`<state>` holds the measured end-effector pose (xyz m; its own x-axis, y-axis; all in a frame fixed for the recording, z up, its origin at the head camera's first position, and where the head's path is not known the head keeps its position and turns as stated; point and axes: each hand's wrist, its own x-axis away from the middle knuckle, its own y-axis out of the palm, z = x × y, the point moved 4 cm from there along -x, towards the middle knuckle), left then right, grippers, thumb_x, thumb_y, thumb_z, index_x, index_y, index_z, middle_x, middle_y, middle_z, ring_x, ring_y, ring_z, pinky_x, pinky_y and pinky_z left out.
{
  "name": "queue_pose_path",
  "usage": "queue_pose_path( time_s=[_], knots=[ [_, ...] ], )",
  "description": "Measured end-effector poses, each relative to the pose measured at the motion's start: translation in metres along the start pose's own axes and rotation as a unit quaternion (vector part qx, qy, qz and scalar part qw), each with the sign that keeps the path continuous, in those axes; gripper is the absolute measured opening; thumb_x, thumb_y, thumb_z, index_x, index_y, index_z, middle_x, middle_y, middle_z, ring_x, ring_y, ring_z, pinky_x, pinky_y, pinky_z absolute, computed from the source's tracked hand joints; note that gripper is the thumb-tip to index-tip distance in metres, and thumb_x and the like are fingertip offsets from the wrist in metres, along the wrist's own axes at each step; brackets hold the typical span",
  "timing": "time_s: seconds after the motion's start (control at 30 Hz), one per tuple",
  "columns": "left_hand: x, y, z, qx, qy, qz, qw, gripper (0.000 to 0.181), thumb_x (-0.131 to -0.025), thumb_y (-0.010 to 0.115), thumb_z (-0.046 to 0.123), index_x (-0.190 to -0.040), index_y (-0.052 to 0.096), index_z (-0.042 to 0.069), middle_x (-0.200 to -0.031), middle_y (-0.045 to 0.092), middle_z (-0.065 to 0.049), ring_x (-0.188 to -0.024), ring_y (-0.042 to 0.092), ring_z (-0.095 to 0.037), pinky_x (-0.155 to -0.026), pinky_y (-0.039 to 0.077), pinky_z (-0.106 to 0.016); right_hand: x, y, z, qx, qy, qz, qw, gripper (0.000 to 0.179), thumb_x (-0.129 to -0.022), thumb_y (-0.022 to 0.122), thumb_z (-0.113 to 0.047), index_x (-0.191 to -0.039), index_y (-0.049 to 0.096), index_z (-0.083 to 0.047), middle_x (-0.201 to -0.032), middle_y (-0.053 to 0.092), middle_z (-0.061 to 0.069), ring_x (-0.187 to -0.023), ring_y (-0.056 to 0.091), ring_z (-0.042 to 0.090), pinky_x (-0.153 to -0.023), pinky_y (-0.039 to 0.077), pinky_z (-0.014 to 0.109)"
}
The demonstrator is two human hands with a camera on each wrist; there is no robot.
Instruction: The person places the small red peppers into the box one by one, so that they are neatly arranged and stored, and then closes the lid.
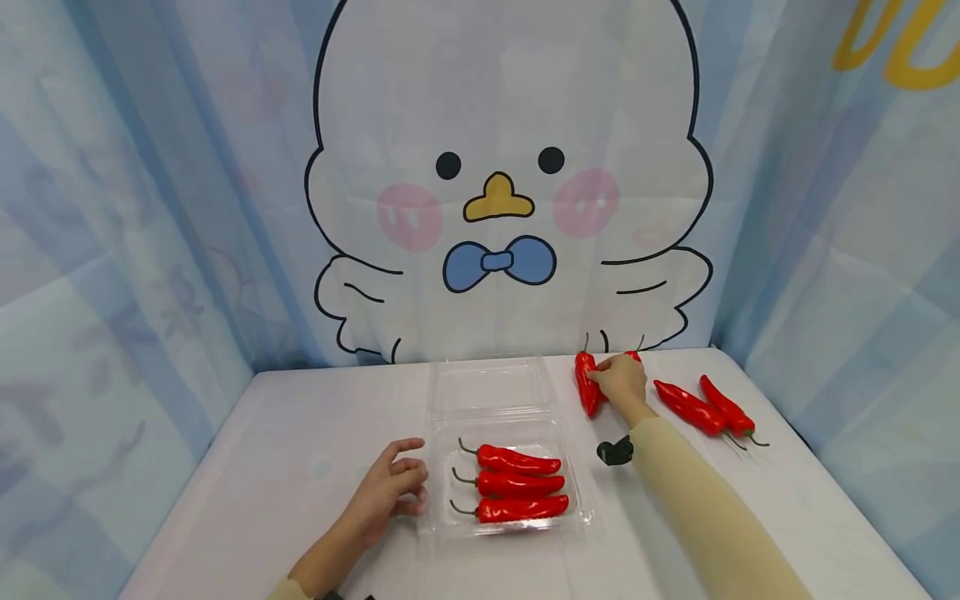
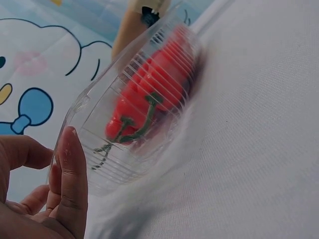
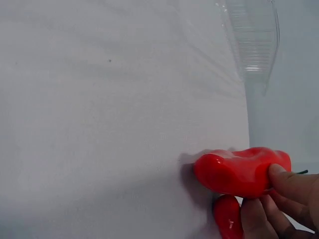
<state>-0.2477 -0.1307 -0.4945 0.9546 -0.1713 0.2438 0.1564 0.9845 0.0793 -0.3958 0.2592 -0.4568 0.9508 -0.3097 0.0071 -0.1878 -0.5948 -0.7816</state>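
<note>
At the back of the table, my right hand (image 1: 624, 387) pinches a red chili pepper (image 1: 583, 387) between thumb and fingers. In the right wrist view the thumb lies on the held pepper (image 3: 239, 172), and another red pepper (image 3: 228, 216) is just below it, partly hidden by the fingers. My left hand (image 1: 386, 492) is at the left edge of a clear plastic clamshell box (image 1: 442, 521), its fingers loosely bent. In the left wrist view its fingertips meet the box's rim (image 2: 75, 109). Three red peppers (image 1: 517, 485) lie side by side in the box, stems leftward.
The box's clear lid (image 1: 491, 387) lies folded back toward the printed curtain (image 1: 510, 100) behind the table. Two more red peppers, a nearer one (image 1: 690, 408) and one beside it (image 1: 726, 407), lie at the right on the white tablecloth (image 1: 322, 425).
</note>
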Motion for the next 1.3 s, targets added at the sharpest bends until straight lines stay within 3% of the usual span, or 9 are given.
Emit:
queue_pose_path(
  time_s=[0.37,0.63,0.73,0.97,1.3],
  knots=[
    [0.0,0.001,0.001,-0.006,-0.01,0.007,0.9999,0.054,-0.098,0.061,0.006,-0.147,0.038,0.005,-0.098,0.06,-0.006,-0.068,0.061,-0.013,-0.056,0.056,-0.027,0.007,-0.008,0.008,-0.005,-0.016,-0.014,0.9998,0.037,-0.097,0.071,-0.022,-0.122,0.071,0.006,-0.118,0.071,0.023,-0.09,0.062,0.028,-0.067,0.051,0.026],
    [0.0,-0.001,0.001,-0.009,-0.001,0.017,0.9998,0.053,-0.098,0.061,0.006,-0.147,0.04,0.006,-0.099,0.06,-0.006,-0.068,0.061,-0.014,-0.057,0.057,-0.027,0.014,-0.016,-0.001,-0.009,-0.043,-0.005,0.999,0.035,-0.095,0.073,-0.021,-0.118,0.073,0.005,-0.096,0.075,0.017,-0.069,0.062,0.016,-0.057,0.046,0.021],
    [-0.001,0.0,0.0,-0.011,-0.001,0.017,0.9998,0.053,-0.098,0.061,0.006,-0.148,0.04,0.007,-0.1,0.06,-0.007,-0.069,0.061,-0.014,-0.057,0.057,-0.027,0.017,-0.018,-0.006,-0.018,-0.037,-0.011,0.9991,0.036,-0.096,0.072,-0.022,-0.121,0.072,0.004,-0.095,0.074,0.015,-0.065,0.061,0.014,-0.056,0.046,0.021],
    [-0.002,0.0,-0.001,-0.012,-0.005,0.017,0.9998,0.054,-0.098,0.062,0.006,-0.147,0.041,0.007,-0.1,0.061,-0.007,-0.069,0.061,-0.014,-0.058,0.057,-0.027,0.026,-0.019,-0.014,-0.026,-0.04,-0.018,0.9987,0.036,-0.097,0.072,-0.024,-0.121,0.072,0.003,-0.108,0.074,0.02,-0.076,0.066,0.02,-0.063,0.052,0.024],
    [-0.001,0.001,-0.001,-0.008,-0.003,0.017,0.9998,0.054,-0.097,0.061,0.005,-0.147,0.04,0.005,-0.098,0.06,-0.005,-0.068,0.06,-0.014,-0.057,0.057,-0.026,0.041,-0.022,-0.034,-0.073,-0.104,-0.038,0.9912,0.034,-0.098,0.071,-0.019,-0.123,0.07,0.004,-0.112,0.073,0.023,-0.089,0.076,0.028,-0.075,0.062,0.033]
  ],
)
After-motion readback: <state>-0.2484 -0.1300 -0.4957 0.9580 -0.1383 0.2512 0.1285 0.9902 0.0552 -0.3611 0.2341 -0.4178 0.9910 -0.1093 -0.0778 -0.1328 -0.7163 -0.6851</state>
